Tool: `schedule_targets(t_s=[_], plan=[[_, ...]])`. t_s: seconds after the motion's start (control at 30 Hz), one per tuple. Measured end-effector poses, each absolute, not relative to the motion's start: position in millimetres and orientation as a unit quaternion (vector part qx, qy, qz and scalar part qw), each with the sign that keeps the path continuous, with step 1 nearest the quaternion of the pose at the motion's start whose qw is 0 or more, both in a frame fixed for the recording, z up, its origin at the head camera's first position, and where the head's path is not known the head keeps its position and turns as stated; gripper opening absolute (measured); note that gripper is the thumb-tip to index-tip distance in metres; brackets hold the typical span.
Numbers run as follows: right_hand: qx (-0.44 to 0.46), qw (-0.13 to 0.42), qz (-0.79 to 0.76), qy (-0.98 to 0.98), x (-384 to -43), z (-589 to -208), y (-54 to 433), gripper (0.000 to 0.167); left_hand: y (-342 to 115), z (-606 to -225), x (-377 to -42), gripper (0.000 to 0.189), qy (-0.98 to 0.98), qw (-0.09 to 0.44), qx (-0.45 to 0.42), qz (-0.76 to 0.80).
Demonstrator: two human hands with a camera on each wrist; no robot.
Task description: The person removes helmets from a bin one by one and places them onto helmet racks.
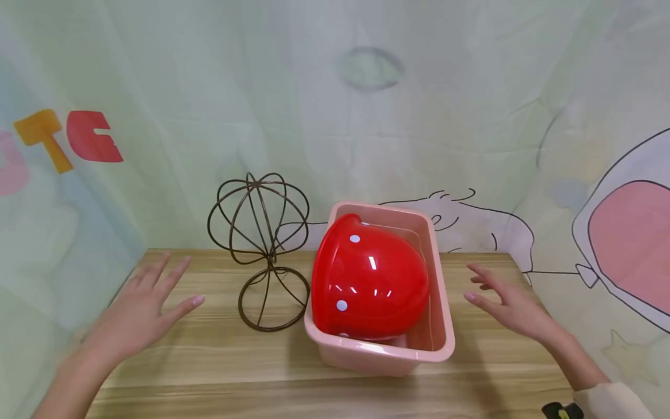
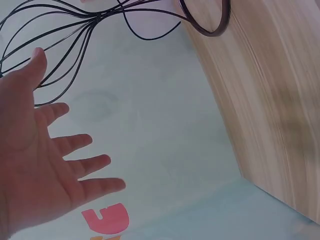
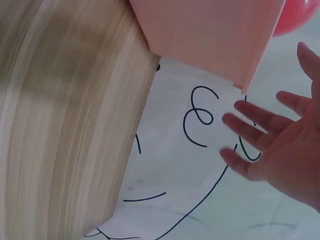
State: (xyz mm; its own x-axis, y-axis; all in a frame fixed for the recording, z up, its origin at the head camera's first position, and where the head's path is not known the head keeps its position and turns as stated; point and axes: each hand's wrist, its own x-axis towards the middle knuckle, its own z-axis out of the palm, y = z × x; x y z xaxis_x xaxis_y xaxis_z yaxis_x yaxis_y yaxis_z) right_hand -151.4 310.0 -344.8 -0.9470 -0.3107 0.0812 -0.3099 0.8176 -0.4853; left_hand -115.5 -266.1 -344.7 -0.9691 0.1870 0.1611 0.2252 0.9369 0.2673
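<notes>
Two bare hands hold apart above a wooden table, a pink bin and a wire stand between them. The left hand, near the stand, has its fingers spread and mostly straight, the thumb well away from them, and grips nothing. The right hand, beside the bin but apart from it, shows loosely extended, slightly bent fingers, and it too has hold of nothing. A red helmet with white dots lies tilted on its side in the bin, its rim toward the left and over the bin's left edge, its dome toward the right. The stand, a round cage on a ring base, is upright just left of the bin. Behind hangs a pale cloth printed with colourful letters and a pink balloon. A light sleeve covers the right forearm.
</notes>
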Motion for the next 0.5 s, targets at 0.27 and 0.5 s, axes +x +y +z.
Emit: schedule_targets(t_s=[0.27,0.5], plan=[[-0.19,0.069,-0.326,0.923,-147.5,-341.3,294.3,0.055,-252.0,-336.4,-113.2,0.079,-0.977,0.04,-0.113,-0.174],[-0.216,0.108,-0.364,0.9,-149.9,-345.6,284.6,0.057,-231.2,-333.7,-109.8,0.07,-0.954,0.032,-0.16,-0.249]])
